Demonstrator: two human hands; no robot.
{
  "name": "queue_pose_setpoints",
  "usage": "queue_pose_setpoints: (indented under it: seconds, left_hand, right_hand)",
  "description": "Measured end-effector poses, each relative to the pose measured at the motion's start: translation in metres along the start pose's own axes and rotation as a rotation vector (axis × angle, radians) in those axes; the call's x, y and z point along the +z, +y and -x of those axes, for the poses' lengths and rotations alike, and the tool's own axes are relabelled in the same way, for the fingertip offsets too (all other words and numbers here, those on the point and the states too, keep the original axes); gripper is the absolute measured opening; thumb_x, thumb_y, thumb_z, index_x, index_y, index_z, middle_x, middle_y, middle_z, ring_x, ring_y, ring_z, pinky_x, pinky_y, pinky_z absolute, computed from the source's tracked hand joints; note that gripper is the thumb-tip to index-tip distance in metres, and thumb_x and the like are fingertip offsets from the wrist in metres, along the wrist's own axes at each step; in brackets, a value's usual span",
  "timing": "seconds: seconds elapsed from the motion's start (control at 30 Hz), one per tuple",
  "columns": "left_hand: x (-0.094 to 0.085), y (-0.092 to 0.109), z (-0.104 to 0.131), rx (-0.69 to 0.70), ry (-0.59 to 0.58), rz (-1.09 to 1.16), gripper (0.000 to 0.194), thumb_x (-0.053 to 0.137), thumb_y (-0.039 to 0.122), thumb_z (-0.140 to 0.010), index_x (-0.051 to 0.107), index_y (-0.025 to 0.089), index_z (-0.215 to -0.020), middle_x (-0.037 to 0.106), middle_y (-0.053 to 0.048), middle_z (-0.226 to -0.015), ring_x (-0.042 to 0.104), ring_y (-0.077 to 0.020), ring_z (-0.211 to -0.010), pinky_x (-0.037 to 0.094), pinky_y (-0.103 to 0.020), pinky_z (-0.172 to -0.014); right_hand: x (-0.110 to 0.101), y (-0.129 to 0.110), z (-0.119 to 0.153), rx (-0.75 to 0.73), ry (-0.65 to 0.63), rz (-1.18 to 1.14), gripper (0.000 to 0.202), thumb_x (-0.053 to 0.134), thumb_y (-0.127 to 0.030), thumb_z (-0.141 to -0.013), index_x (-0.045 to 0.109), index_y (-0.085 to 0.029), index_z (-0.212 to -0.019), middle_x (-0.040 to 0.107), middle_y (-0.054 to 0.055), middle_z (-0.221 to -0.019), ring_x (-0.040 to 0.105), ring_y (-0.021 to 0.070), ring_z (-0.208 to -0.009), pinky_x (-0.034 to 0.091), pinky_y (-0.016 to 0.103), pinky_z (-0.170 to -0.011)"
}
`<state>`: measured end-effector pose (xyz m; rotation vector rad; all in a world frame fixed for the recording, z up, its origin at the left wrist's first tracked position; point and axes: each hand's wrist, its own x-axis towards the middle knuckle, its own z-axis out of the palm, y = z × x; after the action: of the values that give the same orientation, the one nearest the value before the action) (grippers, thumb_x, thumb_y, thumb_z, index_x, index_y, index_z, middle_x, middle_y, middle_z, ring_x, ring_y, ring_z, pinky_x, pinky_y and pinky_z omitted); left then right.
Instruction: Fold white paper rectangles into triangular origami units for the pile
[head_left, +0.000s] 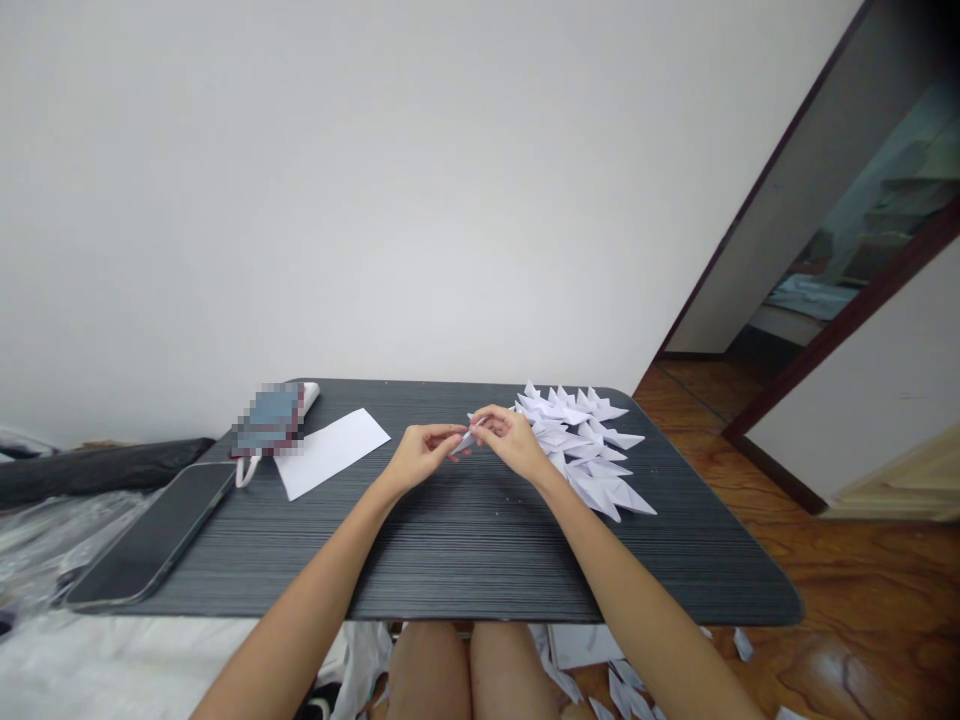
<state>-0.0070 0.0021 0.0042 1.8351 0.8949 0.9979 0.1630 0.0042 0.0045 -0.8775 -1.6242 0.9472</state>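
Observation:
Between my two hands, above the middle of the dark table, is a small piece of folded white paper (466,440). My left hand (426,452) pinches it from the left, thumb and fingers closed on its edge. From the right, my right hand (508,438) grips the same paper with bent fingers, which partly hide its shape. Just beyond and to the right of my right hand lies a cluster of pointed folded white paper pieces (585,440), arranged in rows. A flat sheet of white paper (334,455) rests to the left of my left hand.
A smartphone (161,535) lies at the table's (465,580) left edge. Behind it, a blurred-out object (268,420) overlaps the paper sheet's corner. A white wall (450,200) rises behind the table. Folded paper pieces (626,690) lie on the floor below.

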Motion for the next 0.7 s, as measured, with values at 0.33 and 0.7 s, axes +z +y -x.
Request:
queue_pose_setpoints:
  seconds: [0.33,0.7]
  left_hand:
    - [0.010,-0.011,0.000,0.007,0.112,0.053,0.037,0.055,0.032,-0.072,0.059,0.008,-0.099,0.066,-0.011,-0.090,0.063,-0.0212,-0.079,0.050,-0.034,-0.074]
    - [0.016,-0.011,0.003,0.286,0.156,-0.390,0.030,0.043,0.021,-0.078,0.053,0.012,-0.106,0.064,-0.009,-0.091,0.062,-0.0154,-0.075,0.050,-0.026,-0.070]
  right_hand:
    - [0.017,0.005,0.001,-0.024,0.063,0.125,0.034,0.051,-0.020,-0.072,0.047,-0.018,-0.105,0.056,0.003,-0.082,0.053,0.0113,-0.067,0.046,0.024,-0.057]
    - [0.027,0.008,0.005,-0.158,0.141,0.278,0.033,0.049,-0.017,-0.072,0.054,-0.018,-0.104,0.050,0.008,-0.098,0.050,0.0159,-0.081,0.049,0.030,-0.070]
